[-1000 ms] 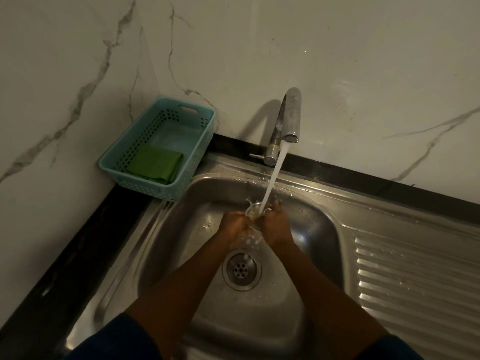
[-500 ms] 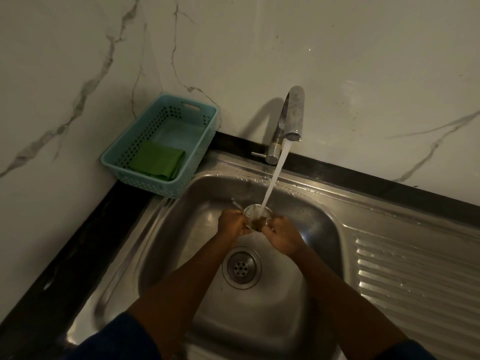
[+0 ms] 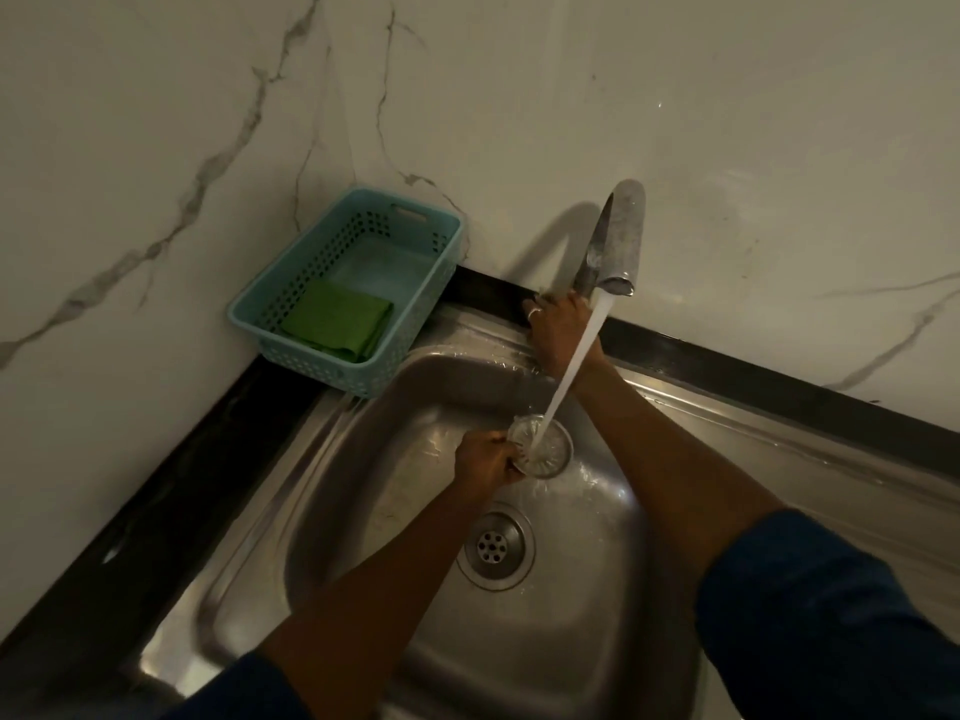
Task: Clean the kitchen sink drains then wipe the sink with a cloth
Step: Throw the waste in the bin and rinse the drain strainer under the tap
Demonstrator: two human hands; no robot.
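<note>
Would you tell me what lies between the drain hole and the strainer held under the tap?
Head view: only bare sink floor between drain hole and strainer.

I have my left hand (image 3: 485, 459) gripping the round strainer (image 3: 548, 449) in the stream (image 3: 582, 350) below the tap (image 3: 621, 236), right hand (image 3: 558, 330) at the tap's base, grip unclear. Left of the tap, a green cloth (image 3: 337, 319) lies in the blue basket (image 3: 249, 310).

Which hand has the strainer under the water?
The left hand: it grips the strainer in the stream, while the right hand is up at the tap.
</note>
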